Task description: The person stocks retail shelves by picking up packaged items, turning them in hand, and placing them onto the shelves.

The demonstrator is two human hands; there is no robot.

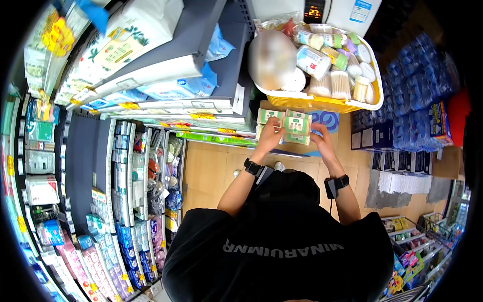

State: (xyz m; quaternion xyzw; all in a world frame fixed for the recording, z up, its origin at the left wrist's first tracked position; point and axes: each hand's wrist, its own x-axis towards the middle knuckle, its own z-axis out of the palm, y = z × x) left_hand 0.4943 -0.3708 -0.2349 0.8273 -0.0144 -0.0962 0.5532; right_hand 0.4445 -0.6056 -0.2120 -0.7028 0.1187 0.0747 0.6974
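Several flat green-and-cream packs (297, 124) lie together in front of me, just below the rim of a yellow-and-white basket. My left hand (270, 134) is closed on the packs at their left side, its fingers over their face. At the right edge, my right hand (322, 138) grips the packs with curled fingers; its thumb side is partly hidden. The basket (322, 102) holds several tubs of cotton swabs (340, 84) and other small containers. Small print on the packs is too fine to read.
Grey shelving (206, 38) with blue-and-white packages stands at the left. Shrink-wrapped blue bottles (410, 93) are stacked at the right. Behind the basket is a white appliance (347, 12) with a lit display. A wire rack of colourful goods (410, 251) stands at lower right.
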